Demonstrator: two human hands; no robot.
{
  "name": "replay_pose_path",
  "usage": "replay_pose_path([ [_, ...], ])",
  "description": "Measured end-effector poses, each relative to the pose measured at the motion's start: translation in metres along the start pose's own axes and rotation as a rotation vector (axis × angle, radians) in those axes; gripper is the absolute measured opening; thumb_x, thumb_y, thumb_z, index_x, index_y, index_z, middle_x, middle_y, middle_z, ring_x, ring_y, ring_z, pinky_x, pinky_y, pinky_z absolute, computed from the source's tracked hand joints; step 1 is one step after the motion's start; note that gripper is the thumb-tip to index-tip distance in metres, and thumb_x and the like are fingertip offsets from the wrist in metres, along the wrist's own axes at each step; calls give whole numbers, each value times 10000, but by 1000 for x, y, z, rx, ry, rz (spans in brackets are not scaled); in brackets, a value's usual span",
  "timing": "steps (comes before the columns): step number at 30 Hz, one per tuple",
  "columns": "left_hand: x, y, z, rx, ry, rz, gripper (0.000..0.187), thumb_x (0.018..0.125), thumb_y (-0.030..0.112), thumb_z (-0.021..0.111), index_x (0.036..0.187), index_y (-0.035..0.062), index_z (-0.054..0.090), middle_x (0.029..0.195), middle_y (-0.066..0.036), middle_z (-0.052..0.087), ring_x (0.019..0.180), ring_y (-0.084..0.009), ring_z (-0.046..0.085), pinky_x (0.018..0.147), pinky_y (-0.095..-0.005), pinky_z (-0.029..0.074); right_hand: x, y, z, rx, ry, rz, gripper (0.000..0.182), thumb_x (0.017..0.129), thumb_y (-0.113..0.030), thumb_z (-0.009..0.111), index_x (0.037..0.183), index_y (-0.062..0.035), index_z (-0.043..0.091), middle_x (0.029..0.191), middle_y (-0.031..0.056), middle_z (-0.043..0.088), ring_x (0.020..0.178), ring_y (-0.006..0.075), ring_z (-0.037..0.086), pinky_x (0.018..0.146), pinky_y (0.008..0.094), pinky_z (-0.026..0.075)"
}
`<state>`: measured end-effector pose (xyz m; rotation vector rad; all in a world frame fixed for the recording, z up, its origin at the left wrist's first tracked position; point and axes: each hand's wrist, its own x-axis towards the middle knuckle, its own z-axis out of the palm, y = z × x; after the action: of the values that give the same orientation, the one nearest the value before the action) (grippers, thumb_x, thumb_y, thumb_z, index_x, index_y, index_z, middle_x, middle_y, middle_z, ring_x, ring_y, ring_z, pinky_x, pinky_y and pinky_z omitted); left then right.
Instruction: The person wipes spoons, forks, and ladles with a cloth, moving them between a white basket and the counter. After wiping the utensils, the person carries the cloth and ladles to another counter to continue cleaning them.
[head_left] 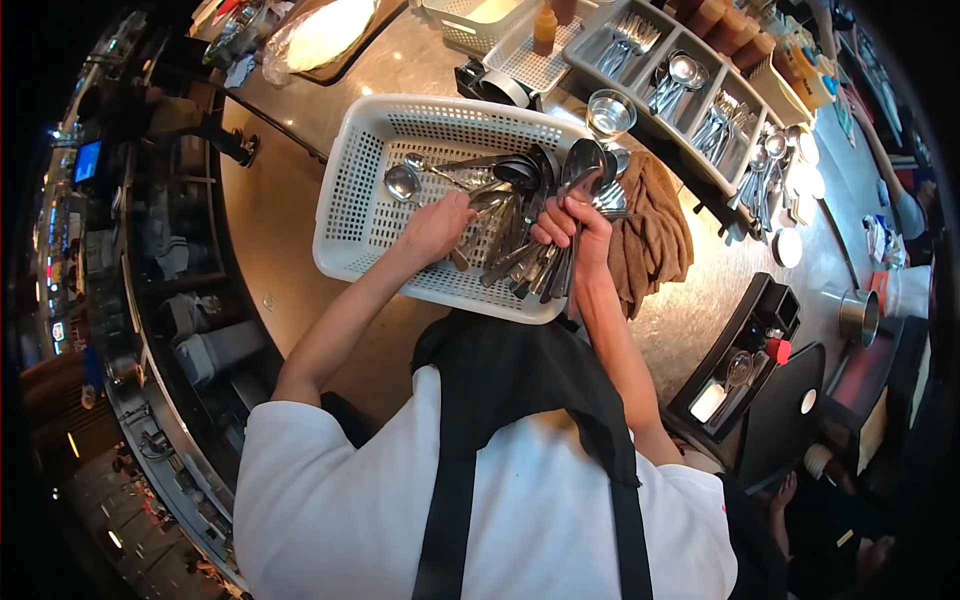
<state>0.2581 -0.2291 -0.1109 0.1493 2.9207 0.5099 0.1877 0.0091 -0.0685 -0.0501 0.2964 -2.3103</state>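
Note:
A white perforated plastic basket (345, 215) lies in front of me, holding loose metal cutlery. My right hand (577, 225) is wrapped round a bunch of spoons (583, 160) at the basket's right end, their bowls up and handles pointing down. Inside the basket, my left hand (438, 228) has its fingers closed on a spoon (490, 199), though its fingertips are partly hidden. Dark ladles (516, 172) and a round-bowled spoon (402, 182) rest near that hand. Just right of my right hand is a crumpled brown towel (655, 235).
A grey divided cutlery tray (685, 115) holds sorted forks and spoons at the upper right, with more spoons (768, 165) beside it. A glass cup (610, 113) stands behind the basket. A black caddy (735, 355) sits at right. Another person's hand (785, 492) shows lower right.

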Motion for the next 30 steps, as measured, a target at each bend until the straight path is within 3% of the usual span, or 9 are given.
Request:
replay_pose_path([
  [2, 8, 22, -12, -4, -77, -161, 408, 880, 393, 632, 1004, 31, 491, 940, -151, 564, 822, -359, 652, 677, -480, 521, 3, 0, 3, -4, -3, 4, 176, 911, -141, 507, 747, -141, 445, 581, -26, 386, 502, 107, 408, 612, 297, 410],
  [5, 12, 46, -4, 190, -118, -141, 541, 843, 473, 660, 1045, 14, 456, 920, -170, 562, 818, -377, 651, 685, -458, 541, 3, 3, 4, -37, 62, 11, 169, 911, -140, 512, 756, -139, 445, 587, -25, 381, 515, 104, 407, 613, 298, 411],
  [10, 12, 41, -1, -1, 21, -96, 406, 767, 166, 699, 1041, 21, 437, 950, -182, 498, 783, -382, 637, 640, -489, 530, 3, 4, 8, 0, 41, -7, 183, 934, -122, 490, 753, -103, 468, 600, -30, 369, 528, 89, 394, 623, 280, 405],
  [14, 11, 36, 1, -81, 110, -152, 355, 792, 153, 682, 1040, 24, 465, 966, -179, 516, 800, -388, 634, 659, -494, 528, 2, 3, 9, 18, 21, -20, 170, 935, -118, 489, 767, -93, 481, 607, -28, 372, 535, 88, 398, 625, 278, 402],
  [17, 10, 32, 6, -102, 111, -65, 245, 812, 117, 644, 1001, 17, 524, 969, -176, 554, 834, -393, 632, 677, -485, 535, 3, 3, 8, 15, 12, -15, 163, 934, -116, 490, 772, -93, 487, 607, -27, 372, 535, 88, 397, 623, 276, 400],
  [19, 14, 32, 13, -38, 116, -114, 156, 826, 89, 613, 947, 0, 573, 959, -173, 589, 824, -385, 641, 673, -465, 544, 3, 1, 8, 8, 2, -6, 161, 933, -115, 491, 774, -93, 491, 607, -27, 372, 533, 89, 395, 621, 275, 398],
  [26, 21, 33, 19, 187, 136, -92, 131, 803, 91, 617, 900, 4, 600, 915, -156, 612, 727, -333, 671, 608, -420, 558, 5, 1, 6, 10, 12, 10, 174, 939, -126, 486, 767, -103, 485, 611, -27, 375, 539, 87, 395, 627, 271, 399],
  [28, 28, 34, 7, 313, 13, 20, 117, 761, 53, 645, 867, 4, 651, 901, -153, 636, 769, -278, 701, 595, -365, 572, 6, 1, 8, 1, 13, 13, 181, 941, -129, 484, 762, -106, 478, 613, -27, 376, 542, 86, 395, 630, 271, 398],
  [30, 38, 29, 12, 326, 33, 47, 98, 775, 63, 628, 854, 6, 635, 875, -147, 627, 748, -285, 695, 591, -382, 567, 4, 2, 9, -29, 35, 1, 201, 940, -128, 483, 742, -106, 456, 614, -27, 375, 547, 85, 394, 636, 272, 399],
])
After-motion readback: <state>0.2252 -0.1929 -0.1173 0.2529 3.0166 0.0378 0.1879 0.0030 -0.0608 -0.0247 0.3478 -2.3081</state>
